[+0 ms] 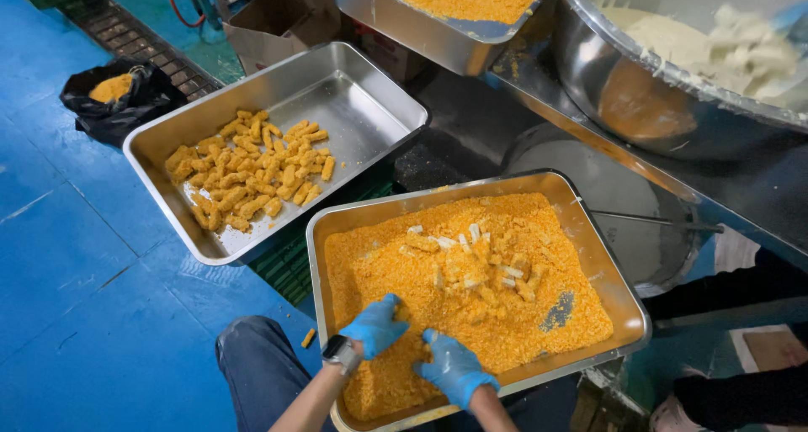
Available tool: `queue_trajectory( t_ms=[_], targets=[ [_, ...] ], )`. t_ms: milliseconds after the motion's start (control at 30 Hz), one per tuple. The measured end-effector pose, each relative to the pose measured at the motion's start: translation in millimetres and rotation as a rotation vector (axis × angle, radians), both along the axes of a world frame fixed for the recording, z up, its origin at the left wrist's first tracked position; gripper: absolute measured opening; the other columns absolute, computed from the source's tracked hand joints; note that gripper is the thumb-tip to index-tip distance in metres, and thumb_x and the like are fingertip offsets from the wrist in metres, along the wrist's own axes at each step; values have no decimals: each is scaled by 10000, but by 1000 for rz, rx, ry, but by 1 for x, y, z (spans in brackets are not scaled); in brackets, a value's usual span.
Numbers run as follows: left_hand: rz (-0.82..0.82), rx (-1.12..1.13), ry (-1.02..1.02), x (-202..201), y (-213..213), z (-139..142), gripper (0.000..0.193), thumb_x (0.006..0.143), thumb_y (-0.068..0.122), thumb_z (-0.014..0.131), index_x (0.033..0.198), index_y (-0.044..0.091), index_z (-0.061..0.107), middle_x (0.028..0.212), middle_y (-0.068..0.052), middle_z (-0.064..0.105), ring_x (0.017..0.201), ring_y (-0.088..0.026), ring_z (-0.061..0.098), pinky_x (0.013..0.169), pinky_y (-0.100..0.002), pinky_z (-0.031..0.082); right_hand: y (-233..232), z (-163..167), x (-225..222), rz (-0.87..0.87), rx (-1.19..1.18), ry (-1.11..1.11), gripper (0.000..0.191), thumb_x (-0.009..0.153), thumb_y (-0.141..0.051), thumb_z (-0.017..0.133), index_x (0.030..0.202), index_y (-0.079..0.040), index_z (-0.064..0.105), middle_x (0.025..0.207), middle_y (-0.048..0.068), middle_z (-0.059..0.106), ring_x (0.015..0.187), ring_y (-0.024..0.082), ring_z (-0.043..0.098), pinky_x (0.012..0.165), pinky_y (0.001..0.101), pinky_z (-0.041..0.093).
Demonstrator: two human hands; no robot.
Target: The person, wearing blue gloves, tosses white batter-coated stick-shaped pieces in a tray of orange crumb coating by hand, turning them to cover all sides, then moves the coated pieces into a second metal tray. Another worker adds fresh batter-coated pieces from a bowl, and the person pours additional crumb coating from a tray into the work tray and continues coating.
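both gloved hands, left hand (375,324) and right hand (453,367), dig into orange crumbs in the lower-centre crumb tray (621,291), fingers curled narrow around crumb, coating step; next likely lift coated sticks (471,264) toward upper-left steel tray (370,91).

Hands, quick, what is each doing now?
Left hand: curled, pressing into the orange crumbs; grasp cannot be told.
Right hand: likewise in the crumbs; cannot be told.
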State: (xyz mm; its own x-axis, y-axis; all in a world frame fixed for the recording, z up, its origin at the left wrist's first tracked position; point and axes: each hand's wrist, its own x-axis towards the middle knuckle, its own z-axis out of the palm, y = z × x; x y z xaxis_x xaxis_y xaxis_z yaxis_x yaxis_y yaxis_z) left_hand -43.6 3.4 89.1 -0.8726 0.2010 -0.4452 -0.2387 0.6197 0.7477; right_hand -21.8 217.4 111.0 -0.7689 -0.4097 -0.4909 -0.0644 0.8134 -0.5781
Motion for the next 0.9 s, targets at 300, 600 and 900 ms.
queue_trajectory(
  t_ms=[300, 600, 900],
  targets=[
    [535, 1116, -507, 0, -28, 3, 466, 972, 412, 720, 1264, 54, 662, 998, -85, 630, 1013, -285, 630, 954, -507, 558, 23, 7, -14, 12, -118, -292, 584, 811, -551, 735, 1116, -55, 684, 994, 140, 703, 946, 257, 682, 833, 405, 538],
    [754, 1452, -435, 4, -30, 23, 299, 908, 425, 701, 937, 128, 682, 1133, -111, 720, 1195, -304, 654, 1057, -538, 505, 4, 17, 1, 222, 58, -155, 512, 761, -481, 762, 1167, -179, 690, 1159, 171, 694, 1134, 353, 640, 959, 444, 513],
    [786, 1549, -403, 5, -35, 44, 433, 925, 488, 660, 1112, 97, 678, 1089, -89, 699, 1098, -275, 648, 1003, -465, 473, 15, 31, -13, -3, -211, -289, 427, 811, -382, 718, 1144, -114, 695, 964, 113, 719, 927, 244, 693, 810, 374, 559]
  ],
)
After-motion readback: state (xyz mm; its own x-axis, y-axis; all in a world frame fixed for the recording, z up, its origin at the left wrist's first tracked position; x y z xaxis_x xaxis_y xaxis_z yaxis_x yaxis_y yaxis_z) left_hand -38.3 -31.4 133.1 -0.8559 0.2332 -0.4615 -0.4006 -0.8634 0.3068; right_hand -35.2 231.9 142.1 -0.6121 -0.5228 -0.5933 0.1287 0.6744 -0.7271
